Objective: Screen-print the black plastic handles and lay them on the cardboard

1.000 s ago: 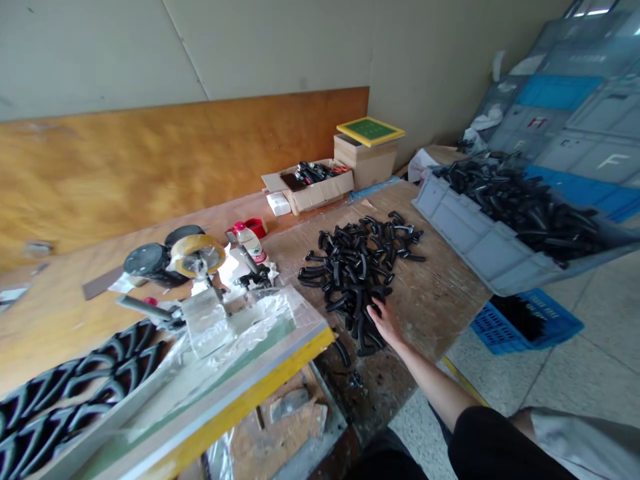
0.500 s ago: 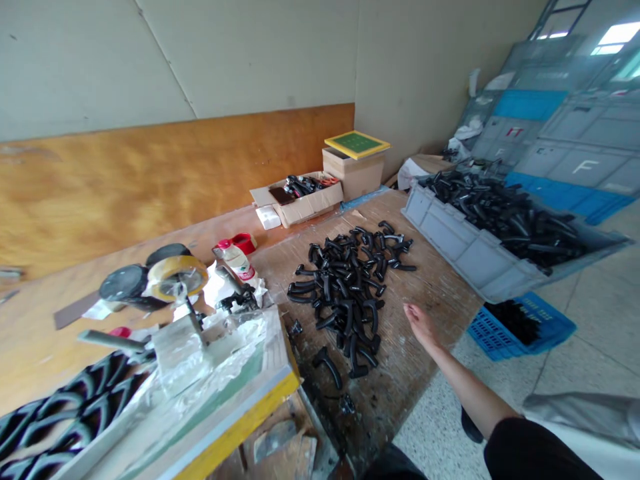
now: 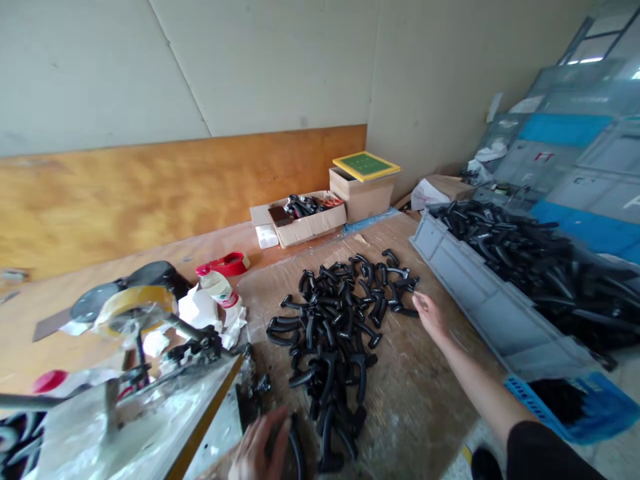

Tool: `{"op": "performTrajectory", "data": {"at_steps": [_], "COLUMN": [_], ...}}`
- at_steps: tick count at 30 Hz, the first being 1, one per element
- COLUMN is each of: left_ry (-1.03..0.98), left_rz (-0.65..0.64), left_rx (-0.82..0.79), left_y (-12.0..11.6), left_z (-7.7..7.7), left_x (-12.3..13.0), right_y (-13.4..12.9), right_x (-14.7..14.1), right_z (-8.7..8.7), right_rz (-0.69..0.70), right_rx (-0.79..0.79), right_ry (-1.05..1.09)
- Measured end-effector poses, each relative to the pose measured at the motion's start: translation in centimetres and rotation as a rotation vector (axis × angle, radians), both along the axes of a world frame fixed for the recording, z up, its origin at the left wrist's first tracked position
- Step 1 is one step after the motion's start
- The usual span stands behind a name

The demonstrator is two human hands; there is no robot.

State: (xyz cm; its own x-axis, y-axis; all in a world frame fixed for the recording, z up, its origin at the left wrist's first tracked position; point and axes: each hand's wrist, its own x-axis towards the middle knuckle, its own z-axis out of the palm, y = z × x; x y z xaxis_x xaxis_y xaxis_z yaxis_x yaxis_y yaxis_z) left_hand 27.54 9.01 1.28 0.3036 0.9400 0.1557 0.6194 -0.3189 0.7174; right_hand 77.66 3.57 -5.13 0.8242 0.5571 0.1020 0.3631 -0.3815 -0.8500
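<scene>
The left hand (image 3: 259,443), blurred and cut off by the lower edge, has its fingers (image 3: 273,427) curled around a black curved piece (image 3: 297,453) beside a heaped pile of such pieces (image 3: 325,347) on the wooden surface (image 3: 405,420). The right hand (image 3: 431,317), fingers open, hovers just beside the pile, near a grey crate (image 3: 480,300) packed with more.

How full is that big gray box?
Quite full: black curved pieces pile up inside the gray box, right up to its rim.
</scene>
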Motion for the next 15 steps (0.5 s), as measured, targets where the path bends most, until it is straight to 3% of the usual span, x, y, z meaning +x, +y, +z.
{"op": "performTrajectory", "data": {"at_steps": [3,7,11,15], "left_ry": [0.037,0.143,0.368,0.586], "left_rz": [-0.052,-0.139,-0.185,-0.219], "left_rx": [-0.028,0.067,0.149,0.137], "left_y": [3.3,10.4,19.5,28.0], "left_z": [1.0,1.4,-0.6,-3.3], "left_x": [8.7,19.0,27.1,33.7], "right_y": [3.4,7.2,10.7,15.6], "right_x": [7.7,15.9,21.2,22.9], "right_z": [-1.0,-3.3,-5.9,-7.1], "right_rz": [0.053,0.159,0.192,0.242], "right_rx": [-0.012,-0.062,-0.065,-0.061], "right_ry": [-0.037,-0.119,-0.170,-0.080]}}
